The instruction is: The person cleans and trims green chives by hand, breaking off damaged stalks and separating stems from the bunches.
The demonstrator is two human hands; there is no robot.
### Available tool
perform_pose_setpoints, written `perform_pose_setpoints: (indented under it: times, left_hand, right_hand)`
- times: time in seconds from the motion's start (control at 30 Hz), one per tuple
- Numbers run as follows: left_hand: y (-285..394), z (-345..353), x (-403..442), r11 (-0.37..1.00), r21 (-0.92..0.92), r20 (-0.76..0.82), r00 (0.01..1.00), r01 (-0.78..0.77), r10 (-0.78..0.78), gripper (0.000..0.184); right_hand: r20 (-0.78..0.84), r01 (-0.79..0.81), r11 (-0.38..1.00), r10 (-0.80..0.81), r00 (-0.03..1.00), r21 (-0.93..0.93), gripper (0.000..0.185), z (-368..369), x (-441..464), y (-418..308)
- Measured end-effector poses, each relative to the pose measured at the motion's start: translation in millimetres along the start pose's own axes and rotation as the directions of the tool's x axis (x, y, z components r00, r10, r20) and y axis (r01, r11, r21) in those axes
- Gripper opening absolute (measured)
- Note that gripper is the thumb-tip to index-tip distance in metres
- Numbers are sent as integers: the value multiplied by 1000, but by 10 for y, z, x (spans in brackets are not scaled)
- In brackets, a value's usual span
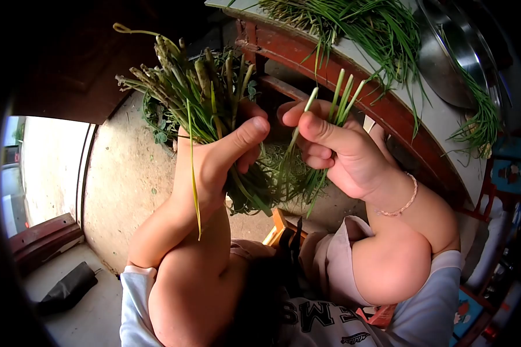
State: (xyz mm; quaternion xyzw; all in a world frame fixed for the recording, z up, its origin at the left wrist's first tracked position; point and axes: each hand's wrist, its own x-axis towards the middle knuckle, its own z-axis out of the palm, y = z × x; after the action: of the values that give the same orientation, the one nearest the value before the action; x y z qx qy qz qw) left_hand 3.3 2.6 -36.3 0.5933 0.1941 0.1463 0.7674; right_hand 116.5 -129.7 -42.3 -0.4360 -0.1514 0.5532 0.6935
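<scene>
My left hand [228,147] is closed round a thick bunch of garlic chives [194,95], its rough, brownish stem ends pointing up. One long yellowish blade hangs loose from it along my forearm. Close by, my right hand [341,141] pinches a few chive stalks [346,98] between thumb and fingers. Their pale ends stick up cleanly, and the green leaves trail down below the hand. The two hands face each other above my knees, with a narrow gap between the thumbs.
At upper right, a red-edged table [312,55] bears a big heap of chives [364,29], a metal basin [446,52] and a smaller bunch [477,124]. Leafy scraps [156,118] lie on the floor beyond my left hand. A black object [69,288] lies at lower left, near a bright doorway.
</scene>
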Motion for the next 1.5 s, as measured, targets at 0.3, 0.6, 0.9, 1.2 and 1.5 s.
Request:
perform_pose_setpoints:
  times: [0.3, 0.6, 0.9, 1.2, 1.5]
  left_hand:
    - [67, 55, -34, 978, 70, 118, 972, 198, -206, 21]
    - [34, 10, 3, 988, 63, 149, 977, 141, -149, 16]
    - [-13, 14, 25, 991, -111, -47, 995, 80, -86, 14]
    - [-104, -262, 221, 981, -176, -374, 927, -83, 12, 26]
    - [-30, -176, 128, 996, 58, -260, 962, -70, 82, 20]
  right_hand:
    - [75, -36, 999, 33, 997, 30, 20, 18, -30, -33]
    - [53, -21, 997, 17, 998, 75, 15, -3, -17, -18]
    - [183, 65, 994, -81, 980, 89, 25, -116, 8, -64]
    - [93, 36, 999, -39, 995, 28, 23, -68, -12, -135]
    - [135, 7, 999, -2, 991, -37, 21, -13, -32, -114]
